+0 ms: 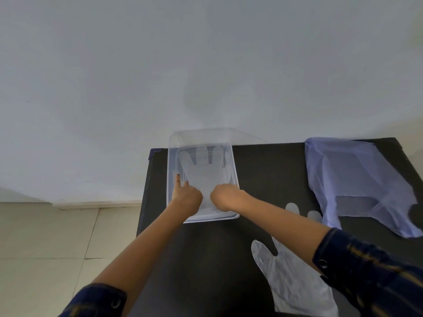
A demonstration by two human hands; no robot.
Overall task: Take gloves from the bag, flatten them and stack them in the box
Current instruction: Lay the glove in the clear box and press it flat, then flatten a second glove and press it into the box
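Head view: both my hands inside the clear box (172, 165), pressing a flat glove (203, 170) onto its floor. My left hand (186, 196) has index and one more finger stretched out, pinning the glove's near-left edge, gripping nothing. My right hand (225, 196) is curled knuckles-up on the cuff; can't tell if it pinches anything. Stacking step. Likely next: lift out, grab the second glove (295, 280) lying on the black table (263, 170), smooth it. Bag (352, 177) sits far right.
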